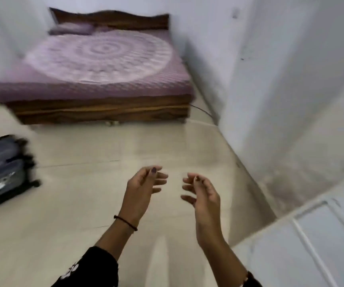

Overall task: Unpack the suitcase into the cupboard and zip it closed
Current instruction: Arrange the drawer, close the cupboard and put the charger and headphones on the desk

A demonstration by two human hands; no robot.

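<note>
The pale tiled floor [96,183] carries a dark suitcase [3,170] at its left side, blurred and cut off by the edge of the view. At the far end of the floor stands a wooden bed [104,112], its right side close to the white wall. A purple bedspread [98,59] with a pale circular pattern covers the bed, and a purple pillow [71,29] lies at its far left corner by the headboard. A thin cable [202,110] runs over the floor by the bed's near right corner.

1. Bedspread [96,59]: purple, with a pale ringed mandala pattern.
2. Bed frame [102,112]: dark brown wood grain.
3. Suitcase [1,166]: blue-grey with black trim.
4. Floor [84,193]: cream tiles.
5. Wristband [125,222]: black.
6. Sleeve [92,268]: black with a white print.
</note>
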